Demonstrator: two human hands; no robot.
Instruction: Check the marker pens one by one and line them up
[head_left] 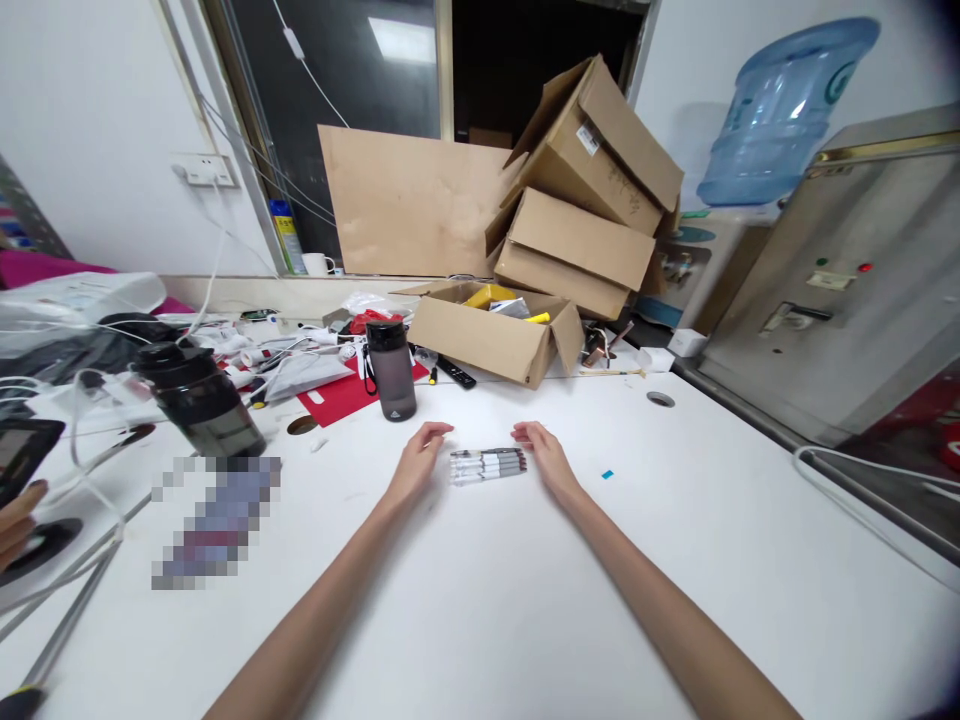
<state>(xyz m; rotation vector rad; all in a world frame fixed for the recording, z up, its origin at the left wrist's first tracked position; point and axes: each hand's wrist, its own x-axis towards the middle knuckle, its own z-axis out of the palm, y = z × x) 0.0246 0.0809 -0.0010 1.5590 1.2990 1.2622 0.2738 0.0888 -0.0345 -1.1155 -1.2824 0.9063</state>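
Note:
A row of several pens [487, 465] lies side by side on the white table [510, 600], seemingly in a clear sleeve. My left hand [421, 455] rests by their left end, fingers loosely curved and apart, holding nothing. At the right end, my right hand [541, 450] is in a similar pose with its fingers bent toward the pens. Whether either hand's fingertips touch the pens I cannot tell. A small blue scrap [607, 475] lies to the right of my right hand.
Beyond my hands stand a dark bottle [392, 375] and an open cardboard box [480, 335]. A second bottle [199, 400] is at left, near a blurred-out patch. Cables and clutter line the back. Another person's hand [19, 525] holds a device at far left. A metal cabinet [847, 250] stands right.

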